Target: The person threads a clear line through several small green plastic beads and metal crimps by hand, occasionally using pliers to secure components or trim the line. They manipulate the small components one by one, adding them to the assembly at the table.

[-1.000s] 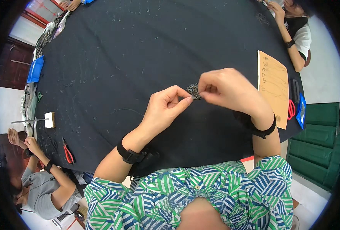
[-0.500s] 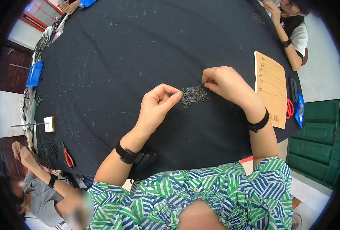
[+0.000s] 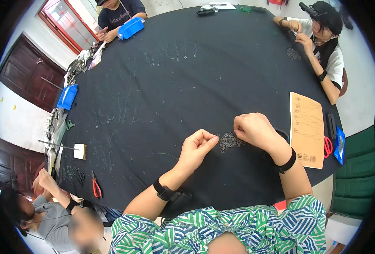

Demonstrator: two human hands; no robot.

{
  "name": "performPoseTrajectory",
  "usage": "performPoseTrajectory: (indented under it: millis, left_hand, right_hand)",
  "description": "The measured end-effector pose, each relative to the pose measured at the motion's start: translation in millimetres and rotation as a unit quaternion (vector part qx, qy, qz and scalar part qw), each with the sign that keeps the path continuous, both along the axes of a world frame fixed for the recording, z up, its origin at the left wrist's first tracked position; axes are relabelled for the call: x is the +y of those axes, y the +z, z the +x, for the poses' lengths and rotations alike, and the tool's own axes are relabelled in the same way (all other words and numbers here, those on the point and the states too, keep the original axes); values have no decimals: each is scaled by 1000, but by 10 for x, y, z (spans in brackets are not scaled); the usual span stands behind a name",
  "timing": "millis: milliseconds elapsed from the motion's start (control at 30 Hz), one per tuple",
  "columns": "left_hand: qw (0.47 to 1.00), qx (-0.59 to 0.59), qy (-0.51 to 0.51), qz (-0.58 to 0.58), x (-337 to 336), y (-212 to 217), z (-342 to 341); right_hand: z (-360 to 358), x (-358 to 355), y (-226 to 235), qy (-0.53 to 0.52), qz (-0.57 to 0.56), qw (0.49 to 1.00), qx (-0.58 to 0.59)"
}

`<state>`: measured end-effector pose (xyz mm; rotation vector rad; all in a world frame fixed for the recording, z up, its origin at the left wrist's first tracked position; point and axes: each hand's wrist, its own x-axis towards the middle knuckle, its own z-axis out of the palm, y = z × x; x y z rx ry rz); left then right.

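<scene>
A small tangled heap of dark, curved wire-like pieces, resembling fish hooks (image 3: 230, 143), lies on the black cloth between my hands. My left hand (image 3: 195, 148) is at the heap's left edge, thumb and forefinger pinched together. Whatever may be between those fingertips is too small to make out. Curled over the heap's upper right side, my right hand (image 3: 258, 132) has its fingers closed, and they hide anything held there. A thin line (image 3: 164, 155) trails over the cloth left of my left wrist.
Right of my right hand lies a brown notebook (image 3: 307, 135), beside red-handled scissors (image 3: 328, 146) and a blue packet (image 3: 340, 146). Red-handled pliers (image 3: 96, 188) and a white block with a rod (image 3: 80, 151) are at left. Fine lines (image 3: 177, 53) lie farther off. Several people sit around the table.
The view has shifted, so more of the table's far side and the people there show. My right hand's fingers are lower against the heap; my left hand keeps its pinch.
</scene>
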<state>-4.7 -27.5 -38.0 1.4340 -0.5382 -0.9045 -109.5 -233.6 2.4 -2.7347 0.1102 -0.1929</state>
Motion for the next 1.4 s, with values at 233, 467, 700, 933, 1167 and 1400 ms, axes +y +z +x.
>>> performPoseTrajectory:
  millis: [233,467,700,933,1167,1400]
  left_hand:
    - [1000,-4,11,-9,-24,-22,19]
    - [1000,-7,4,-8,-13,-59,34]
    - [1000,-12,7,1,-19,-65,40]
    - [1000,-4,16,-6,-39,39,26]
    - [1000,-12,4,-8,-37,-15,34]
    - [1000,-13,2,-7,-14,-2,53]
  right_hand:
    - [-22,-23,-69,-15,-12,1000,6]
    - [-20,-8,-23,-15,-17,999,44]
    - [-35,-172,75,-53,27,998,34]
    - [-33,-247,-41,3,51,999,-1]
    - [14,-141,-77,-6,25,999,-22]
    - [69,-22,-146,5,-56,998,-36]
